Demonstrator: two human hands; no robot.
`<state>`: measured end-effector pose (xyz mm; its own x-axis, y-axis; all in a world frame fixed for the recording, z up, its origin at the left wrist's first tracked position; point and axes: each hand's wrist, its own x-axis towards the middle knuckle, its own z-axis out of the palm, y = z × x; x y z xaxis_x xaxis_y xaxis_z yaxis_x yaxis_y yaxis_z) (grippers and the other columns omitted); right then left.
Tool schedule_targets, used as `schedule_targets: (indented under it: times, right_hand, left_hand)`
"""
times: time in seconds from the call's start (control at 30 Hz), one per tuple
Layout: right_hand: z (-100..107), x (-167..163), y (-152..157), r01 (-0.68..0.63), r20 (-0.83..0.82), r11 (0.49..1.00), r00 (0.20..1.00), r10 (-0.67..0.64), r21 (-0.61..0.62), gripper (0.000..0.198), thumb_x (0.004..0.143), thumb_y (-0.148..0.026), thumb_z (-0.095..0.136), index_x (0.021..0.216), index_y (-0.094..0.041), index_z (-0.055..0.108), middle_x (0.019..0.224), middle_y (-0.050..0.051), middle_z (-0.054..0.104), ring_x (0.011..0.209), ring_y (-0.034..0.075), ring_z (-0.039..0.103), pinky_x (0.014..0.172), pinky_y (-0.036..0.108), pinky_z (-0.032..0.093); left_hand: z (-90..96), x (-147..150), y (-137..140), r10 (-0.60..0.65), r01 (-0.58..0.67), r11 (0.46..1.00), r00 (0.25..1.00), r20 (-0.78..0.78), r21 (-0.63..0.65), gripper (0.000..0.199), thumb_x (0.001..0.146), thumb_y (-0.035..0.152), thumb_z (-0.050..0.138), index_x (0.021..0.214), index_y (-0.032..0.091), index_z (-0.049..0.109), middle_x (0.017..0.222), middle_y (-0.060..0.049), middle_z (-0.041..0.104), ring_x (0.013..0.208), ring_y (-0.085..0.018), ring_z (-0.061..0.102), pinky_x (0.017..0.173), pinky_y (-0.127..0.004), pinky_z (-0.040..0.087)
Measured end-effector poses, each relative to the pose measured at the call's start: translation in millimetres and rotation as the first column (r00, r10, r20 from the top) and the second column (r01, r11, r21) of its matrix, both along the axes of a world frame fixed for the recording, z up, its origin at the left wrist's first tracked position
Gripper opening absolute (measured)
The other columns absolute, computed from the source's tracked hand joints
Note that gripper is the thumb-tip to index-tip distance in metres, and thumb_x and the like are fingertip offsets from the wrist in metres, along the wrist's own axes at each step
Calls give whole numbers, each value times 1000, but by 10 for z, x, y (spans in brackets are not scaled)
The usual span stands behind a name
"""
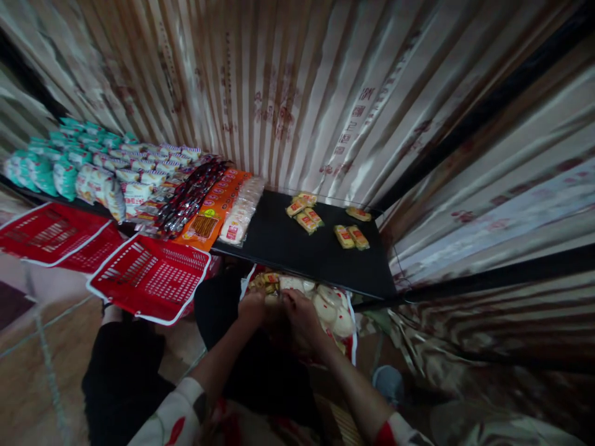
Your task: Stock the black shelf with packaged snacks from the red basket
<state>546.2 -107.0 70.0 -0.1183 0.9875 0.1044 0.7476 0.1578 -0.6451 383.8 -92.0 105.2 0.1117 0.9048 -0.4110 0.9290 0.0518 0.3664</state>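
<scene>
A basket (355,337) with a white rim sits at my lap, below the shelf's front edge. Small yellow packets (266,282) lie at its left and round pale wrapped crackers (335,311) at its right. Over the basket, my left hand (251,310) has its fingers closed, right by the yellow packets. My right hand (301,314) is closed too, a little way to the right, beside the round crackers. The two hands nearly face each other. What lies in the fingers is too dark and small to make out.
A black shelf (274,257) carries yellow wrapped snacks (307,218), a row of clear-wrapped packs (239,214), orange packs (202,229), dark shiny packets (193,195) and teal bags (41,170). Red baskets (153,279) stand at the left. Behind hangs a pleated curtain (279,74).
</scene>
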Motion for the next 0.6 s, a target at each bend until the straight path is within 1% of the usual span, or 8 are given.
schedule_targets:
  times: [0.07,0.17,0.27,0.33,0.4,0.43,0.5,0.6]
  right_hand:
    - [35,-25,38,25,-36,999,999,-24,24,29,85,-20,43,100,-20,67,100,8,69,94,20,64,87,35,49]
    - [92,-77,69,92,-119,996,989,-89,20,28,84,-25,43,98,-21,68,100,8,70,95,21,64,89,37,49]
    - [160,-150,65,190,-267,977,941,-208,-93,28,84,-34,46,97,-22,68,96,6,71,89,22,66,84,38,51]
    - [213,-210,39,226,-430,941,845,-318,-253,33,84,-43,46,100,-23,66,91,5,71,79,22,68,72,37,54]
    - [263,-273,-4,189,-594,888,683,-425,-418,42,85,-53,42,106,-22,62,89,6,71,73,22,69,63,35,55]
    - [281,-304,-31,155,-650,866,601,-465,-476,46,85,-57,41,108,-22,61,90,6,72,74,22,69,62,34,55]
    - [291,-366,-89,122,-701,839,493,-515,-531,47,80,-60,49,104,-21,62,93,6,72,80,22,70,64,33,56]
    - [251,-457,-169,158,-710,822,434,-555,-546,45,64,-52,71,95,-20,63,90,5,72,83,22,68,69,32,56]
  left_hand:
    - [57,-66,50,54,-54,999,997,49,-3,35,83,35,52,111,17,59,110,-12,65,96,-22,64,81,-28,46]
    - [174,-190,142,103,-104,995,989,109,6,25,80,32,53,102,21,60,95,-5,69,90,-19,64,76,-25,45]
    - [275,-280,199,145,-159,986,960,239,42,19,78,32,56,93,22,59,84,0,67,82,-17,63,73,-24,44]
    - [304,-303,197,127,-167,982,927,353,83,14,77,27,57,90,22,58,82,1,65,81,-15,61,74,-24,44]
    - [301,-312,165,55,-135,978,903,425,159,14,74,18,56,88,21,58,87,0,64,87,-15,59,81,-26,45]
    - [291,-318,142,6,-109,972,896,444,208,17,73,14,55,88,21,59,93,-1,63,93,-16,58,86,-27,45]
    - [265,-340,89,-90,-61,953,879,469,296,23,70,8,54,89,19,61,107,-5,60,109,-18,53,97,-32,41]
    - [237,-396,15,-153,-39,941,837,525,336,30,69,3,51,92,18,64,127,-9,51,124,-21,44,107,-36,35]
